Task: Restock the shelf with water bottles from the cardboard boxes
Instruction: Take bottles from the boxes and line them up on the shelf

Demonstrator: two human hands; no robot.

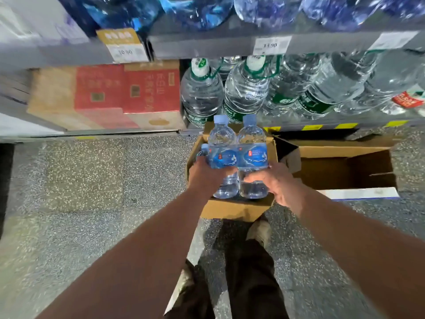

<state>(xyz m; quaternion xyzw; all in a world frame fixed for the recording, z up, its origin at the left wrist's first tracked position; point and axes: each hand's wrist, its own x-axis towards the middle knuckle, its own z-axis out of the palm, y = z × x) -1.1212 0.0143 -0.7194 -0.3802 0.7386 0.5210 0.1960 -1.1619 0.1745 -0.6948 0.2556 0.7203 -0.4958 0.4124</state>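
While both bottles hang over the open cardboard box (230, 209), my left hand (204, 173) curls round the left water bottle (222, 143) and my right hand (278, 183) round the right water bottle (251, 143), the two touching, caps toward the far shelf (207, 42).

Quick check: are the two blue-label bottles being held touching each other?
Touching. The head view shows the left bottle and right bottle side by side, their labels meeting with no gap, gripped by the left hand and right hand.
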